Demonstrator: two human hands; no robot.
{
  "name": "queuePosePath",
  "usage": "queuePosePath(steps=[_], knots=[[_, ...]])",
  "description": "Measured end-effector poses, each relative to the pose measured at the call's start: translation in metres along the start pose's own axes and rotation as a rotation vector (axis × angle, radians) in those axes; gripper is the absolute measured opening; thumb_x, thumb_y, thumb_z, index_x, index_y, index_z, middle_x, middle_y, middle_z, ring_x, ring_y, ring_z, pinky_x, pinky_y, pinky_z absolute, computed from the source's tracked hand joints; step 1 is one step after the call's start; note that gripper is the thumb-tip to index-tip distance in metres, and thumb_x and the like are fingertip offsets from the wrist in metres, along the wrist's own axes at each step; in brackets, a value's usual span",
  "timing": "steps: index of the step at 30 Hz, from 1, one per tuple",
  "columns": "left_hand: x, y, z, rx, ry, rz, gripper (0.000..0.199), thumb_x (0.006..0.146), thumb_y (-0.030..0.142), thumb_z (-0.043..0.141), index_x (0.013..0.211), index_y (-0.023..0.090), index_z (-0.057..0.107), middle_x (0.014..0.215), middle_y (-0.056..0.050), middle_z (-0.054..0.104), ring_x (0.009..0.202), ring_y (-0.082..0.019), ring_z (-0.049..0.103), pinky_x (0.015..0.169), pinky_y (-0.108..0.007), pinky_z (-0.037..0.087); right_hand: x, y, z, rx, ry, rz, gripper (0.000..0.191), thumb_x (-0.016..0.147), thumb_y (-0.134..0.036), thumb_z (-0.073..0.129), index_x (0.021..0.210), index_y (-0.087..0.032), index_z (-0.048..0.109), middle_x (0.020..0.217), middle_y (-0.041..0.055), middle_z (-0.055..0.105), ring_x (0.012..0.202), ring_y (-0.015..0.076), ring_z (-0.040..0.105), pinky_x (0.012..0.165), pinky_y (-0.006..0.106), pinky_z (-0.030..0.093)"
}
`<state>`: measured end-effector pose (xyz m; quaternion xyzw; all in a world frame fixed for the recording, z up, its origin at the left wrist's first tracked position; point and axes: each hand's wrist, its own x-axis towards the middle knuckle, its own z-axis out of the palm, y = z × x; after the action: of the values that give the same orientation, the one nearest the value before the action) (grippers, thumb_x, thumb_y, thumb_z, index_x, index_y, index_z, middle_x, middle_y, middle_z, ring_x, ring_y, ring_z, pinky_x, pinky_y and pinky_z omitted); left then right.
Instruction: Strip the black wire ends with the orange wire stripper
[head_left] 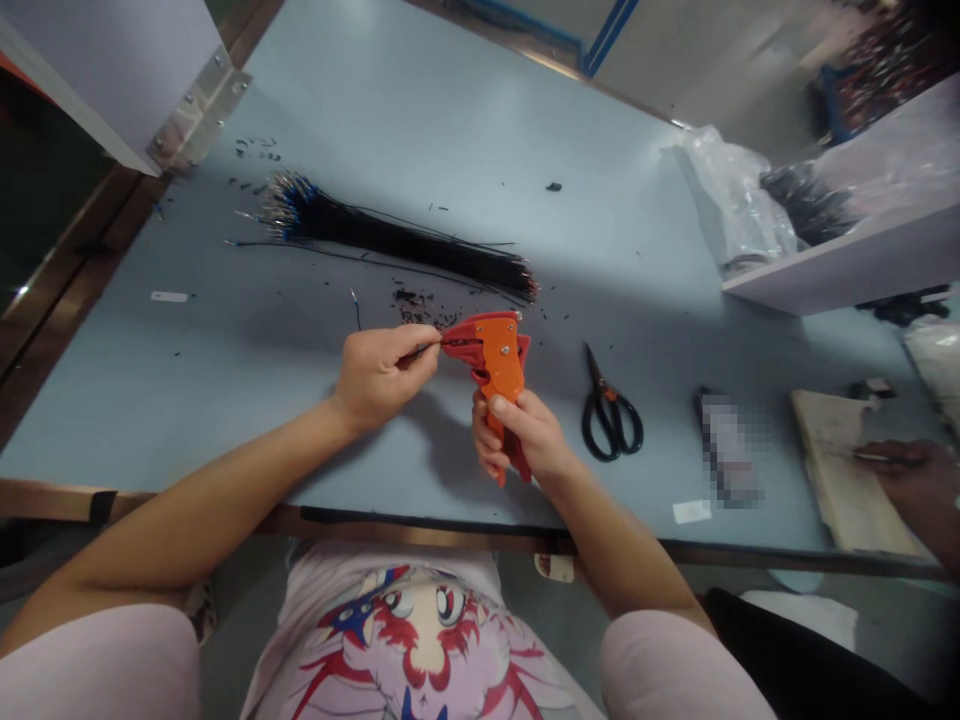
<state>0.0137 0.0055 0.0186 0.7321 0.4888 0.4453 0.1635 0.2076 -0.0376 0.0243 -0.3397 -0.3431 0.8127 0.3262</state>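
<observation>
My right hand (521, 435) is wrapped round the handles of an orange and red wire stripper (501, 365), held upright with its jaws pointing left. Pinched in my left hand (386, 375) is a thin black wire (421, 349), whose end reaches the stripper's jaws. A stray length with a blue-and-metal terminal (355, 298) sticks up behind that hand. Further back lies a thick bundle of black wires (405, 240), with blue terminals at its left end and bare copper tips at the right. Short black insulation scraps (416, 310) are scattered between the bundle and my hands.
Black-handled scissors (611, 415) lie right of my right hand. Beyond them are a blurred-out oblong object (729, 445), a white label (691, 511) and a notepad (855, 470), where another person's hand (922, 490) holds a pen. A shelf (840, 250) with plastic bags juts in at right.
</observation>
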Motion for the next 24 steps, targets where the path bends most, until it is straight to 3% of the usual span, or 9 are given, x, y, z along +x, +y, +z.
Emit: queuePosePath(steps=[5,9,14,24], knots=[[0.004,-0.007,-0.004,0.015,0.054,-0.072,0.011,0.079,0.025,0.058,0.080,0.022,0.069,0.063,0.004,0.065,0.052,-0.007,0.053,0.054,-0.019,0.040,0.001,-0.010,-0.007,0.066,0.089,-0.037,0.029,0.081,-0.042,0.064,0.083,-0.017,0.050,0.057,-0.0047,0.050,0.041,0.0092,0.047,0.041,0.027,0.050],[0.009,-0.014,-0.009,0.005,0.125,-0.134,0.010,0.078,0.026,0.060,0.081,0.022,0.070,0.071,0.003,0.069,0.057,-0.008,0.056,0.057,-0.019,0.044,0.002,-0.022,-0.019,0.124,0.158,-0.027,0.028,0.079,-0.041,0.063,0.091,-0.016,0.054,0.068,0.0001,0.057,0.055,0.0143,0.056,0.054,0.036,0.055],[0.008,-0.016,-0.005,0.007,0.117,-0.146,0.013,0.079,0.028,0.059,0.083,0.021,0.069,0.075,0.001,0.069,0.062,-0.009,0.059,0.059,-0.019,0.045,0.002,-0.018,-0.021,0.061,0.073,0.051,0.034,0.077,-0.038,0.067,0.098,-0.013,0.057,0.084,0.0077,0.064,0.071,0.0216,0.064,0.068,0.044,0.055],[0.002,-0.006,0.000,-0.020,0.024,-0.112,0.011,0.079,0.025,0.059,0.082,0.021,0.068,0.067,0.002,0.067,0.059,-0.009,0.059,0.057,-0.020,0.043,-0.002,-0.008,-0.012,0.009,-0.047,0.064,0.034,0.082,-0.037,0.064,0.101,-0.011,0.057,0.086,0.0097,0.065,0.076,0.0249,0.068,0.065,0.041,0.055]])
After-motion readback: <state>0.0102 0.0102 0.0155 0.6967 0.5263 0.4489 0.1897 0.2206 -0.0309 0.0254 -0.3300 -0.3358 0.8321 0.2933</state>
